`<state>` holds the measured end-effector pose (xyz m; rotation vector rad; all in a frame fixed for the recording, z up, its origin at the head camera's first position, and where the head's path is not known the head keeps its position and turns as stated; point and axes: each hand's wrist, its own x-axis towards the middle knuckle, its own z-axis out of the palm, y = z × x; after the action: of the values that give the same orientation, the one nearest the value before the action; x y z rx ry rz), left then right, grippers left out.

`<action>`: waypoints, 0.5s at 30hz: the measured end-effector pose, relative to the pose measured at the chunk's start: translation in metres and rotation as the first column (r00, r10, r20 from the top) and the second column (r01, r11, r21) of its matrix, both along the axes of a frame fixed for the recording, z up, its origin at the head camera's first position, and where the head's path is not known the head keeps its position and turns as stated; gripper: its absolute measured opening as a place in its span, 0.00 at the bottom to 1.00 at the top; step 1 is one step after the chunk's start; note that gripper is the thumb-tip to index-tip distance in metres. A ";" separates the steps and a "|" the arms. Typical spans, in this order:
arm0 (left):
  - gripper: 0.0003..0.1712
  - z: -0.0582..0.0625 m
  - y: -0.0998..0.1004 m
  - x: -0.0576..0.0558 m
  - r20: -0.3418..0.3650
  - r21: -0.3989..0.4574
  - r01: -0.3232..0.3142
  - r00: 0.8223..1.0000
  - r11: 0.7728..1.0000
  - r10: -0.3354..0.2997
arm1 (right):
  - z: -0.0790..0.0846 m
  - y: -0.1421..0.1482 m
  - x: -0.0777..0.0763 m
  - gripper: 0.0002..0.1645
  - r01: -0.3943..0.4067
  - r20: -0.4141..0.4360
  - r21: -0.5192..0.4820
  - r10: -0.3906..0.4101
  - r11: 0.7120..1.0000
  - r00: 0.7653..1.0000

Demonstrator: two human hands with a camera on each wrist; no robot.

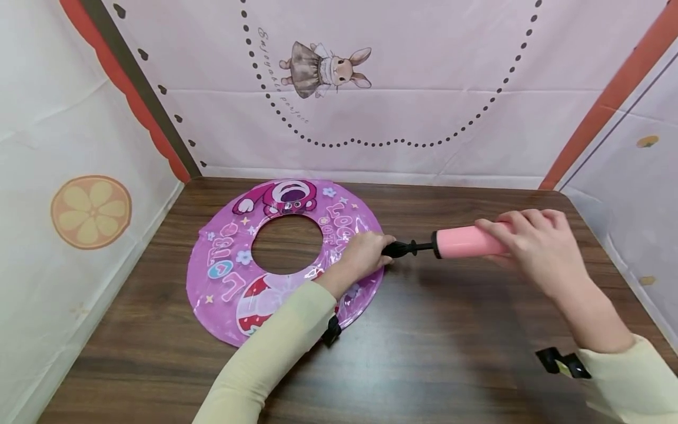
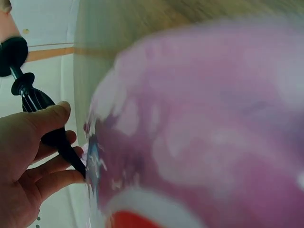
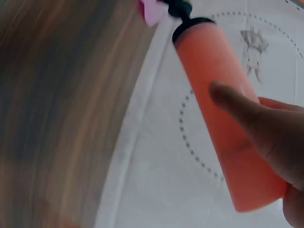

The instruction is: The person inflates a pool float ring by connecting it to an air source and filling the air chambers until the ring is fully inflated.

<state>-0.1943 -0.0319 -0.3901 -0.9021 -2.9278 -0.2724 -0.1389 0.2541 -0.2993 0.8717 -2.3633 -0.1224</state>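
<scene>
A purple inflatable swim ring (image 1: 212, 312), printed with a bear and letters, lies on the table. At its right edge my left hand (image 1: 362, 254) holds the tapered black end (image 2: 57, 137) of a hand pump, fingers and thumb around it. In the left wrist view, the narrow tip of that end meets the ring's side. My right hand (image 1: 537, 250) grips the pump's pink barrel (image 1: 463, 241), its thumb lying along the barrel in the right wrist view. A thin black rod (image 1: 424, 247) shows between the barrel and the black end. The pump is held roughly level above the table.
The brown wood-grain table (image 1: 450, 365) extends in front of and to the right of the ring. A pale pink cloth (image 1: 424, 59) with a rabbit print hangs behind it. Printed white cloths stand along the left (image 1: 32, 265) and right (image 1: 635, 194) sides.
</scene>
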 end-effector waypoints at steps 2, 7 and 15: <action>0.21 -0.001 -0.001 0.000 -0.018 -0.011 -0.005 1.000 1.000 0.005 | -0.009 -0.011 -0.003 0.32 0.002 -0.015 -0.004 -0.002 1.000 1.000; 0.17 -0.001 -0.001 0.000 -0.049 -0.020 0.006 0.999 1.000 -0.007 | -0.025 -0.032 -0.004 0.38 0.024 -0.044 -0.011 -0.024 1.000 0.999; 0.20 0.000 -0.001 -0.002 -0.026 -0.021 0.006 1.000 1.000 -0.006 | -0.025 -0.031 -0.004 0.40 0.010 -0.055 0.020 -0.009 1.000 0.998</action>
<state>-0.1964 -0.0326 -0.3906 -0.9102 -2.9097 -0.2284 -0.1430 0.2229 -0.3242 0.8562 -2.3195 -0.1723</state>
